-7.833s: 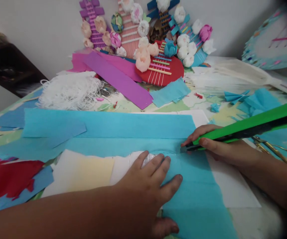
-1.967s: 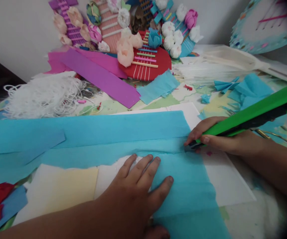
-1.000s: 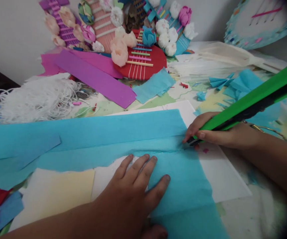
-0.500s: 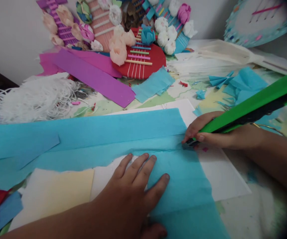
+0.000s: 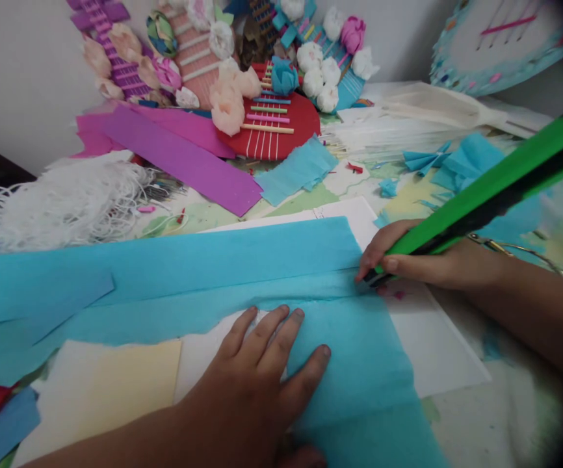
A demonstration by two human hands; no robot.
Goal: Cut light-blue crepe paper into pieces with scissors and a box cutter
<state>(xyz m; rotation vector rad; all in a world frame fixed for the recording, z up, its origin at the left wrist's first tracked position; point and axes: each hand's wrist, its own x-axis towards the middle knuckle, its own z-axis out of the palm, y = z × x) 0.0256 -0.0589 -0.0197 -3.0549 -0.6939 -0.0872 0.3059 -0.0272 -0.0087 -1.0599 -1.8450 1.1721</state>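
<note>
My left hand lies flat with fingers spread on a sheet of light blue crepe paper, pressing it against a white sheet. My right hand is closed around a long green and black cutter. The cutter's tip touches the blue paper's right edge, just beyond my left fingertips. A second long blue strip lies behind the cut line.
A pale yellow sheet lies at the near left. White string, purple paper strips and paper-flower crafts fill the back. Blue paper scraps and metal scissors lie at the right.
Both hands stay in nearly the same spot. The cutter's back end has tilted a little higher, and the view has shifted slightly.
</note>
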